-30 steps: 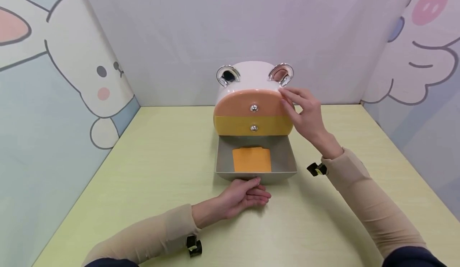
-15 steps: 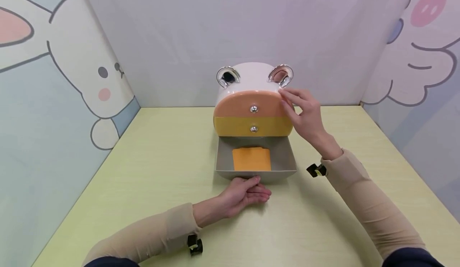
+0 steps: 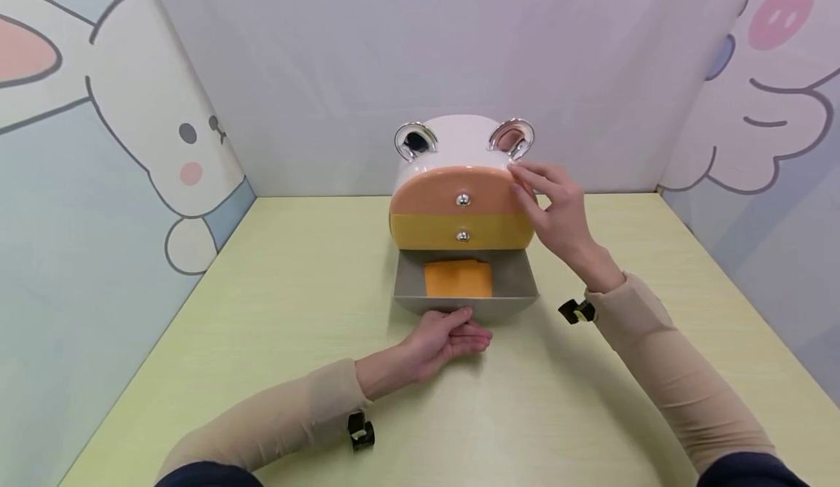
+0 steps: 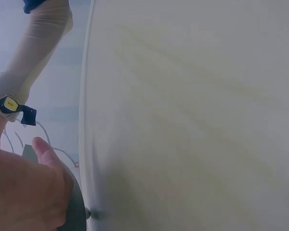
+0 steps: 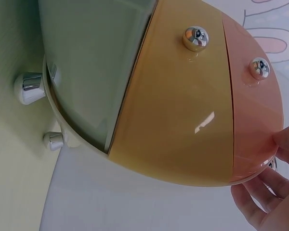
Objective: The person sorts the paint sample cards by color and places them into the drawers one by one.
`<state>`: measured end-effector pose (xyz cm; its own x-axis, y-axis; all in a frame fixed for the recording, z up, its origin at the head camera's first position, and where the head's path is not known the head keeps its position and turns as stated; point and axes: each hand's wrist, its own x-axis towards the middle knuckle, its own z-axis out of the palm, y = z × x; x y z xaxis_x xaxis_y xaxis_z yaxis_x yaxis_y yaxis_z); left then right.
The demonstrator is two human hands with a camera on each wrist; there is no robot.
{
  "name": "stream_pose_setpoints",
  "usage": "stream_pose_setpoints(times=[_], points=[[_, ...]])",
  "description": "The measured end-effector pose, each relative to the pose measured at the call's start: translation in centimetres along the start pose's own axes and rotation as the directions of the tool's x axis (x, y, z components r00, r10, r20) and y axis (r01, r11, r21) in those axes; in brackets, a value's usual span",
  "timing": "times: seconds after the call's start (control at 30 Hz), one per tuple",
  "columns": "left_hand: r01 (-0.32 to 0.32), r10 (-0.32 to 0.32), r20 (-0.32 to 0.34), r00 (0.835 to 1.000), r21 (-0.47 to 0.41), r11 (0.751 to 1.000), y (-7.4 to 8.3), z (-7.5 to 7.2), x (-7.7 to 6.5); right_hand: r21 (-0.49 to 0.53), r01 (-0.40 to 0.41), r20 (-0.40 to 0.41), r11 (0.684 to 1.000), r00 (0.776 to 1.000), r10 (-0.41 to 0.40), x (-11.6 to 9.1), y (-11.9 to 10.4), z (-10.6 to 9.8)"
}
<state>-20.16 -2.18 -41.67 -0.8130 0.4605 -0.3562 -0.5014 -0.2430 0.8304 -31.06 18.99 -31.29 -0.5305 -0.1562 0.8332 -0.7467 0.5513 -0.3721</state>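
Observation:
A small drawer cabinet (image 3: pixel 462 141) with a white top, two shiny ear shapes, and coral and yellow drawers with silver knobs stands at the middle back. Its grey bottom drawer (image 3: pixel 512 275) is pulled partway out, and a flat orange piece (image 3: pixel 458 279) lies inside. My left hand (image 3: pixel 436 343) is at the drawer's front, thumb against it and the other fingers extended below. At the cabinet's upper right edge, my right hand (image 3: pixel 561 206) grips the body. In the right wrist view, the right thumb (image 5: pixel 286 139) lies on the coral front, with fingers round the side.
The cabinet stands on short silver feet (image 5: pixel 30 88) on a pale wooden table (image 3: pixel 315 268). A plain light wall (image 3: pixel 328 71) rises behind it. Cartoon-printed panels (image 3: pixel 79 217) flank both sides.
The grey drawer has slid inward toward the cabinet, and my left hand has moved forward with it. My right hand stays at the cabinet's upper right edge.

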Motion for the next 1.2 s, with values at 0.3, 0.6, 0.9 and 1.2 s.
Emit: stream_pose_setpoints(times=[0.3, 0.6, 0.9, 1.2], points=[[-0.016, 0.016, -0.025, 1.000, -0.004, 1.000, 0.8, -0.6, 1.5, -0.013, -0.017, 0.025, 1.000, 1.000, 0.017, -0.1, -0.2, -0.1], [-0.016, 0.015, -0.051, 0.999, -0.017, 1.000, 1.4, -0.6, 3.0, -0.028, -0.022, 0.038, 0.999, 0.999, 0.023, 0.0, -0.2, -0.2], [-0.021, 0.020, -0.066, 0.998, -0.013, 1.000, 1.8, -0.6, 3.9, -0.018, -0.011, 0.029, 1.000, 1.000, 0.012, 0.0, -0.1, 0.0], [-0.031, 0.030, -0.070, 0.997, -0.024, 0.999, 2.2, -0.7, 4.4, -0.019, -0.017, 0.020, 1.000, 1.000, 0.017, 0.0, 0.0, 0.0]])
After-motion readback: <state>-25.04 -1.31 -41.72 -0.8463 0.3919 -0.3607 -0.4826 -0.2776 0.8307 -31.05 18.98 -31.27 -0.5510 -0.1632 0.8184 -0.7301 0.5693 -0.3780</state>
